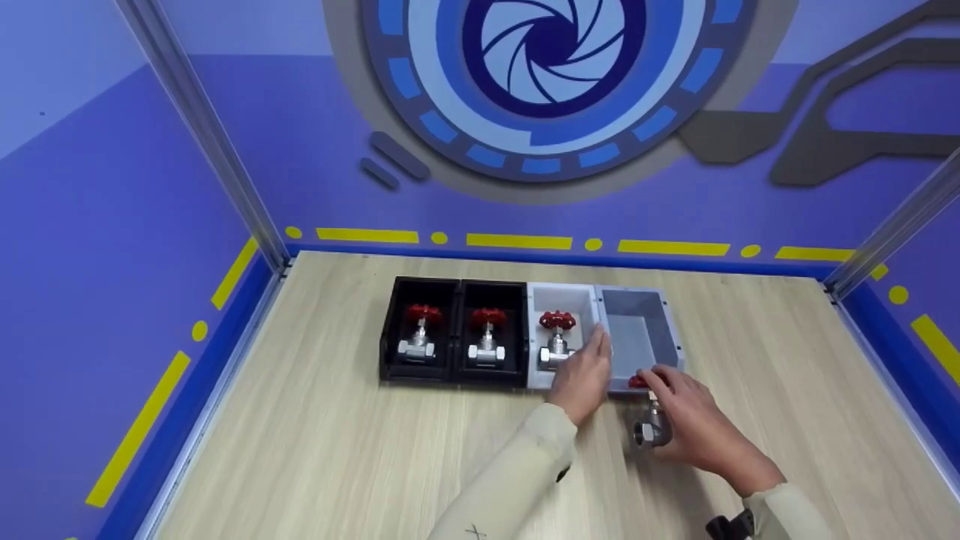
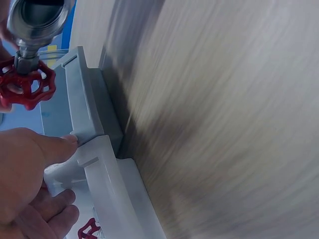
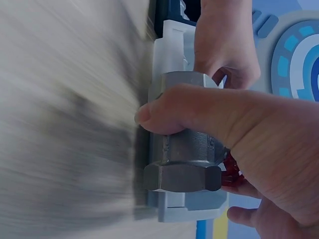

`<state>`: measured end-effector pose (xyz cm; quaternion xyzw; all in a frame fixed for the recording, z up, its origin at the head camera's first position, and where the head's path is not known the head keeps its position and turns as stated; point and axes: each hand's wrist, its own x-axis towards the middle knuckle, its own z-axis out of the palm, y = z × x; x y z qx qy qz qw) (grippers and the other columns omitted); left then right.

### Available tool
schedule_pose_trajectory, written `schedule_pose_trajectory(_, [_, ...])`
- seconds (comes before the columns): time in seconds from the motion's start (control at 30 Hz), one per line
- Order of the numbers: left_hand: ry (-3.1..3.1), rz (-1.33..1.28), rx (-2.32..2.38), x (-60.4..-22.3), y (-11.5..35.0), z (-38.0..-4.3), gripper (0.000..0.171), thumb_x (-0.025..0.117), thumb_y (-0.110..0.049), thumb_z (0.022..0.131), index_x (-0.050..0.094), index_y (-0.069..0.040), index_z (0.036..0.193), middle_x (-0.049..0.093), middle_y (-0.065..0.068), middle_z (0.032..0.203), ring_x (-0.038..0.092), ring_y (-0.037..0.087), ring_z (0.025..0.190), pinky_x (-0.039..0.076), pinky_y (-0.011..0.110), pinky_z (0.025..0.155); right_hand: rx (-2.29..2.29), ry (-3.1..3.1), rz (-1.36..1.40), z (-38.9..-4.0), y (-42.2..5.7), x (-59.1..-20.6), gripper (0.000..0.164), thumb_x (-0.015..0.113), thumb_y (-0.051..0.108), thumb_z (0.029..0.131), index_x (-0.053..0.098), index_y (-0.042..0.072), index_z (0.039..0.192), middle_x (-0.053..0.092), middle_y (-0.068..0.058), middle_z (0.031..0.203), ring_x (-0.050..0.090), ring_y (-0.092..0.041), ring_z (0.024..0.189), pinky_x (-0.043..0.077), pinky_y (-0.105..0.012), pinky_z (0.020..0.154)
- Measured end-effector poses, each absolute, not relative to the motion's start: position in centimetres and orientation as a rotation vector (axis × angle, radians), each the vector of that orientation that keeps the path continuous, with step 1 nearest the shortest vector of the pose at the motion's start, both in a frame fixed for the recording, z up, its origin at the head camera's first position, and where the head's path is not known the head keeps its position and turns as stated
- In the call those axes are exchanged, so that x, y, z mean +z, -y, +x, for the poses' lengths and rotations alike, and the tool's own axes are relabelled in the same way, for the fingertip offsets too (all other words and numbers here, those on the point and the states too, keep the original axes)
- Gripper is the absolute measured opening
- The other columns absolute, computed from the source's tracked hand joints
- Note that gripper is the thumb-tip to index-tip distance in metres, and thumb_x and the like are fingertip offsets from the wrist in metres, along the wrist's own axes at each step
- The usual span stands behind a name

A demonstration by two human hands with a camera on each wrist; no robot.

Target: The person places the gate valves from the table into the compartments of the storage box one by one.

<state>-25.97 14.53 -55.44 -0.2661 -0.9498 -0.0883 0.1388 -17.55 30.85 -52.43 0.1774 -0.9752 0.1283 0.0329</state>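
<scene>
My right hand (image 1: 694,420) grips a metal gate valve (image 1: 651,430) with a red handwheel, just in front of the grey bin (image 1: 630,341). In the right wrist view the thumb lies across the valve body (image 3: 188,149). With the left hand (image 1: 583,379) I pinch the adjoining walls of the white bin (image 1: 533,337) and grey bin; the left wrist view shows the thumb at the seam and the fingers inside the white bin. A similar valve (image 1: 556,322) stands in the white bin, partly behind that hand. The grey bin's visible floor is bare.
Left of these, two black bins (image 1: 454,375) each hold a red-wheeled valve (image 1: 487,337). The bins form one row on a wood-grain table (image 1: 315,450). A blue printed panel (image 1: 285,150) stands behind, with metal posts (image 1: 202,120) at the corners.
</scene>
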Motion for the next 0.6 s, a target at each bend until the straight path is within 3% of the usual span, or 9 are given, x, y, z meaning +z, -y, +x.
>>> schedule_pose_trajectory(0.6, [2.712, -0.764, -0.259, -55.5, -14.4, -26.0, 0.056, 0.063, -0.011, 0.078, 0.048, -0.006, 0.132, 0.045, 0.009, 0.139, 0.06, 0.009, 0.065, 0.047, 0.02, 0.048, 0.368, 2.958, 0.58, -19.3, -31.0, -51.0, 0.106, 0.091, 0.021, 0.041, 0.041, 0.008, 0.134, 0.043, -0.018, 0.128, 0.041, -0.038, 0.117, 0.03, -0.061, 0.096])
